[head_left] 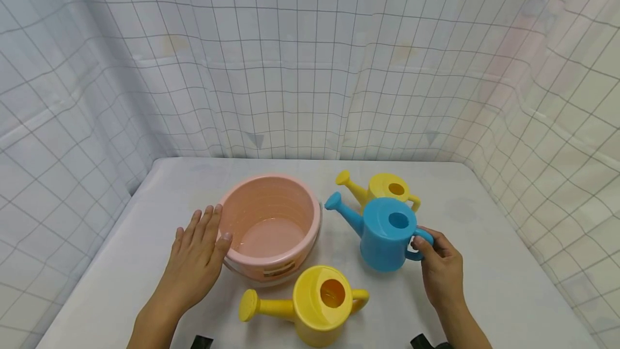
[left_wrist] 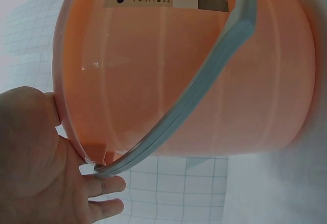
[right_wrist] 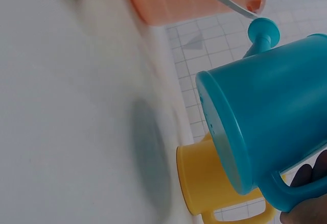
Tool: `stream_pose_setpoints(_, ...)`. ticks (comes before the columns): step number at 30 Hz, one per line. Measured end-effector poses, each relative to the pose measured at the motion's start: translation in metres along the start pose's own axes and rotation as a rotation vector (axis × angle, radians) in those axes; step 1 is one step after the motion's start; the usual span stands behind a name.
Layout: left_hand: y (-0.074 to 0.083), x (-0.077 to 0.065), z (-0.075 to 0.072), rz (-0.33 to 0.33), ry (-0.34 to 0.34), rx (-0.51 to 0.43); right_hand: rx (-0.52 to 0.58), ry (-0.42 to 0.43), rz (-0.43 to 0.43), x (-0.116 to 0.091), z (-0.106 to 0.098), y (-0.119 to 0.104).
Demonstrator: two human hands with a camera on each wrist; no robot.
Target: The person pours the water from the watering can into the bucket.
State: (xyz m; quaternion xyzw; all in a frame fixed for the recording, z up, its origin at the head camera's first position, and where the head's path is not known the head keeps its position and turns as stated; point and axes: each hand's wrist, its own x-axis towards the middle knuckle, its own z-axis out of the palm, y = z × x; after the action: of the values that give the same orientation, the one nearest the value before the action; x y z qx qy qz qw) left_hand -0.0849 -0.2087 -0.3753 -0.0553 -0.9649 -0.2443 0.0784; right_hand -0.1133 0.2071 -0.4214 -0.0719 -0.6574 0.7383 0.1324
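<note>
My right hand (head_left: 442, 271) grips the handle of a blue watering can (head_left: 385, 238). In the right wrist view the can's base (right_wrist: 222, 132) hangs above the table, its shadow cast below. My left hand (head_left: 196, 257) lies with straight fingers against the left rim of a pink bucket (head_left: 271, 260); its palm (left_wrist: 36, 157) meets the rim in the left wrist view. The bucket has a grey handle (left_wrist: 184, 101) hanging down its side. A yellow watering can (head_left: 317, 306) stands in front of the bucket, spout to the left. Another yellow watering can (head_left: 387, 186) stands behind the blue one, partly hidden.
A white cloth covers the table (head_left: 484, 263). White curtains with a dark grid (head_left: 310, 69) close off the back and both sides. Dark straps or devices (head_left: 201, 342) show at the front edge of the head view.
</note>
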Motion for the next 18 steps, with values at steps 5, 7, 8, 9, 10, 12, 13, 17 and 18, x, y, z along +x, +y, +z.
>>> stream_pose_setpoints(5, 0.000, -0.001, 0.001, -0.001, 0.001, 0.000, -0.010, -0.002, 0.007, 0.000, -0.001, 0.005)
stream_pose_setpoints(7, -0.001, -0.001, 0.002, -0.002, 0.002, 0.001, -0.017, 0.000, 0.015, 0.000, -0.001, 0.006)
stream_pose_setpoints(8, -0.001, -0.001, 0.002, -0.003, 0.001, 0.002, -0.020, 0.000, 0.018, 0.000, -0.001, 0.007)
stream_pose_setpoints(9, -0.001, 0.000, 0.002, -0.003, 0.002, 0.003, -0.022, 0.000, 0.022, 0.000, -0.001, 0.008)
stream_pose_setpoints(10, -0.001, 0.000, 0.002, -0.003, 0.001, 0.004, -0.024, -0.001, 0.023, 0.000, -0.001, 0.009)
stream_pose_setpoints(12, -0.001, 0.000, 0.002, -0.004, 0.001, 0.005, -0.026, -0.001, 0.025, 0.000, -0.001, 0.010)
stream_pose_setpoints(13, 0.000, 0.000, 0.002, -0.003, 0.000, 0.005, -0.026, -0.002, 0.026, 0.000, -0.001, 0.011)
stream_pose_setpoints(17, 0.000, 0.000, 0.001, -0.004, -0.006, 0.001, -0.031, -0.005, 0.036, 0.000, -0.001, 0.013)
stream_pose_setpoints(18, 0.000, 0.000, 0.001, -0.004, -0.008, 0.001, -0.033, -0.005, 0.040, 0.000, -0.001, 0.014)
